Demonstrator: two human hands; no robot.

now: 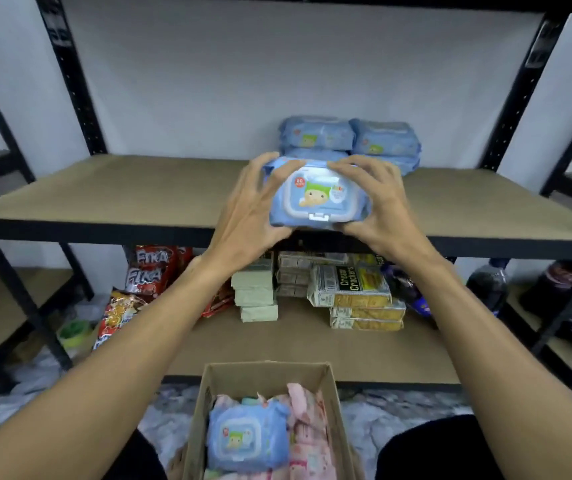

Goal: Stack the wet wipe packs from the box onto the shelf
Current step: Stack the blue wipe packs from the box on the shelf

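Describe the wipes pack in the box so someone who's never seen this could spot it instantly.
Find the open cardboard box on the floor before the black shelving. On its left side lies a blue wet wipe pack with a green-hatted cartoon child on the lid. Its neighbours are pink packs.

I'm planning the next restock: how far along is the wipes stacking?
Done: stacked packs sit at the back of the shelf. In hand: left hand and right hand grip another pack above its front edge. Left: a blue pack and pink packs lie in the box.
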